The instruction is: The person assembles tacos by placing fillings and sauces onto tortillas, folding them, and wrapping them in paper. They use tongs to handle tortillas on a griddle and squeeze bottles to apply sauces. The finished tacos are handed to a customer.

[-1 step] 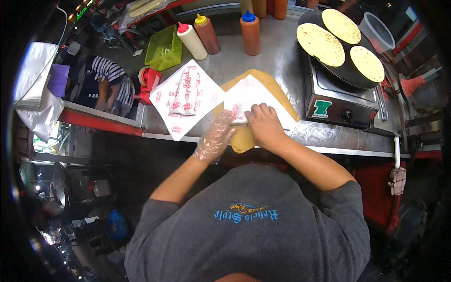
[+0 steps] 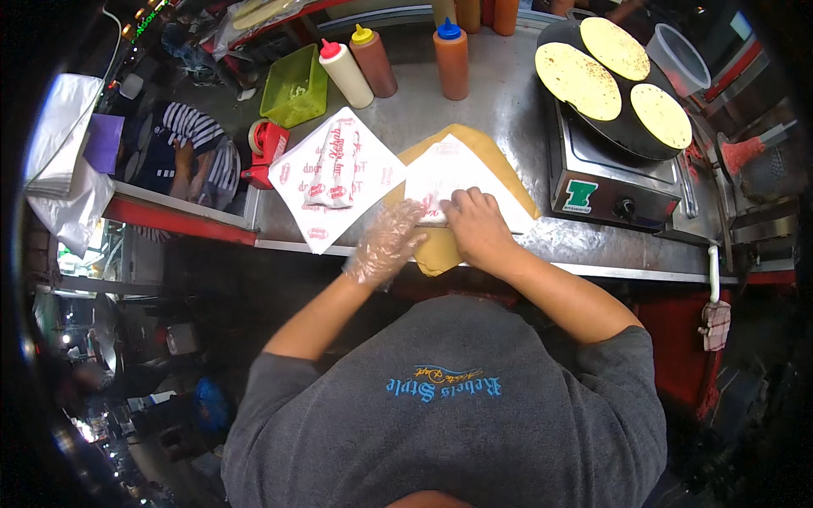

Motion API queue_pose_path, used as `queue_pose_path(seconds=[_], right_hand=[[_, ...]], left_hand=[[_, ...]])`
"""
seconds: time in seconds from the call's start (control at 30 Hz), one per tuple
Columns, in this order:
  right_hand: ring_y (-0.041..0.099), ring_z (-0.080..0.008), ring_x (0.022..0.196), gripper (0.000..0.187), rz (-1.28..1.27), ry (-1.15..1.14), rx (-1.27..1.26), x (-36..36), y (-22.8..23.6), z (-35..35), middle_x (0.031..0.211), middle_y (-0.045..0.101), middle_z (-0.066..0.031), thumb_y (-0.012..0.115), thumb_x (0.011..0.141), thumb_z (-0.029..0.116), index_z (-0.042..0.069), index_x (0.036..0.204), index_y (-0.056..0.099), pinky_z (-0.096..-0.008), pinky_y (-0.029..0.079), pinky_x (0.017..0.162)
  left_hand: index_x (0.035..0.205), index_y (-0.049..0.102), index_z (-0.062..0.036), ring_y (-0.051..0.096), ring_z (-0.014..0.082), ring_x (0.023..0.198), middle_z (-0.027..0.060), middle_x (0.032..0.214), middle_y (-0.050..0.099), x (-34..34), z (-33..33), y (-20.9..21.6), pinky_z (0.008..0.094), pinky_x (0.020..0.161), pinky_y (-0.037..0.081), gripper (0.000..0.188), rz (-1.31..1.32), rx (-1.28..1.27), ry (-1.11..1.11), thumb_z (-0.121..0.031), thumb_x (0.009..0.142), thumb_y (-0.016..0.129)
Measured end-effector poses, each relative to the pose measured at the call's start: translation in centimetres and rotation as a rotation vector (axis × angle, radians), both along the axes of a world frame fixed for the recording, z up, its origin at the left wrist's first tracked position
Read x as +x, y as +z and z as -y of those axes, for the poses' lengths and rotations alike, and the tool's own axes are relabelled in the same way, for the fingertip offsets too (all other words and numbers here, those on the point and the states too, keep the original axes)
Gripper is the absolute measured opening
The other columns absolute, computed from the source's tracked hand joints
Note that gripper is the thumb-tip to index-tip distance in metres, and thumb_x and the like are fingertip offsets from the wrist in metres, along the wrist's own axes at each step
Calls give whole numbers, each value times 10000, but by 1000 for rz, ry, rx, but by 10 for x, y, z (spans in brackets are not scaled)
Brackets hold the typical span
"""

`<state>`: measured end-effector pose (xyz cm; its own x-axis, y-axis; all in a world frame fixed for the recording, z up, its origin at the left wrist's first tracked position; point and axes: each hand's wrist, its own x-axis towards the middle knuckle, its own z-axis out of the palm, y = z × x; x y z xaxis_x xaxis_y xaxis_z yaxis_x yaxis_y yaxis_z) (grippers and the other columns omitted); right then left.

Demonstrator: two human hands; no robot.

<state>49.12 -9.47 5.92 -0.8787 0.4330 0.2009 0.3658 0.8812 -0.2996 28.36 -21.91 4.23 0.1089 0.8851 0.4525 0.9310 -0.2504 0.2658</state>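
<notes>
My left hand (image 2: 383, 244), in a clear plastic glove, curls its fingers at the left end of a folded white wrapping paper (image 2: 500, 207) with red print. My bare right hand (image 2: 479, 227) bends its fingers over the paper's near fold and grips it. Whatever lies inside the fold is hidden. Beneath the paper spreads a brown sheet (image 2: 438, 256), poking out at the far side and over the counter's front edge. Just left lies a second printed white paper (image 2: 296, 173), laid out as a diamond, with a wrapped roll (image 2: 337, 182) on it.
A black griddle (image 2: 584, 127) with three flatbreads (image 2: 577, 81) stands on a steel burner (image 2: 614, 186) at the right. Behind the papers are squeeze bottles (image 2: 451, 63) and a green tub (image 2: 296, 85). A red tape dispenser (image 2: 269, 148) sits left. A person in stripes (image 2: 190, 161) is beyond the counter.
My left hand and forearm have shifted very slightly, the elbow a little outward to the left. My right hand stays on the fold.
</notes>
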Motion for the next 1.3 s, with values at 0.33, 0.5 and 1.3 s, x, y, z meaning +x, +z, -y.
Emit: queue_pose_path(seconds=[0.33, 0.5, 1.3], right_hand=[[597, -326, 1147, 438, -68, 58, 61, -11, 1, -18, 1149, 667, -115, 759, 921, 276, 41, 1282, 678, -484, 424, 1059], [608, -342, 1144, 358, 31, -69, -33, -18, 2, -34, 1147, 698, -125, 720, 965, 297, 96, 1261, 721, -486, 447, 1030], [650, -285, 1163, 245, -168, 75, 220, -16, 3, -73, 1049, 701, -63, 823, 844, 203, 99, 1018, 687, -589, 307, 1190]], left_hand=[[1069, 742, -83, 688, 314, 980, 112, 992, 729, -45, -73, -3, 454, 902, 542, 232, -194, -341, -182, -297, 983, 715], [1100, 725, -67, 681, 324, 976, 118, 1001, 706, -57, -78, -9, 454, 894, 537, 324, -28, -47, -297, -371, 989, 706], [1288, 745, -134, 696, 319, 1117, 108, 1215, 761, -60, -108, -26, 456, 1044, 518, 342, 357, -215, -249, -306, 1029, 603]])
